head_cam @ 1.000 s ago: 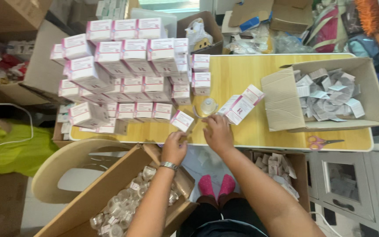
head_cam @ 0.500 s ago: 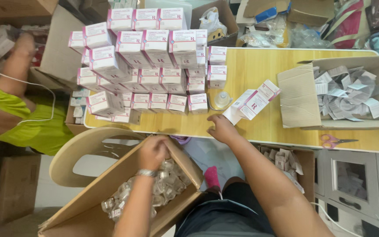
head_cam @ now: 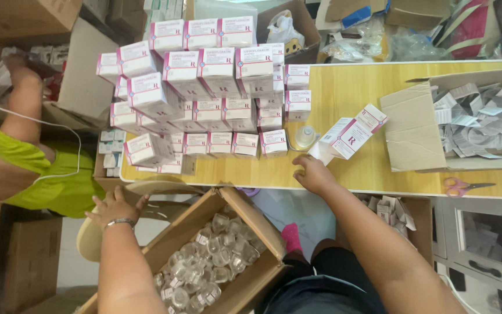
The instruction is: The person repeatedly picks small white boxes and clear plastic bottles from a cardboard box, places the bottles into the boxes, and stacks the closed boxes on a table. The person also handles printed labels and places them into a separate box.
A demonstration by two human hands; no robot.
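My left hand (head_cam: 114, 208) hovers with fingers spread and nothing in it, just left of an open cardboard box (head_cam: 250, 216) filled with small clear vials (head_cam: 207, 264). My right hand (head_cam: 315, 174) rests at the front edge of the yellow table (head_cam: 332, 93). Its fingers touch the open flap of a white-and-pink carton (head_cam: 352, 135) lying on its side. A single clear vial (head_cam: 305, 138) stands on the table just behind that hand. Several more white-and-pink cartons (head_cam: 198, 87) are stacked on the left of the table.
A cardboard box of folded paper leaflets (head_cam: 474, 119) sits at the table's right, with pink-handled scissors (head_cam: 461, 186) in front of it. Another person in a green shirt (head_cam: 47, 180) works at the left. A round beige seat (head_cam: 91, 238) lies below my left hand.
My left hand left the table, dipped toward the box of vials, then moved out to the box's left side. My right hand stayed at the table edge by the open carton.
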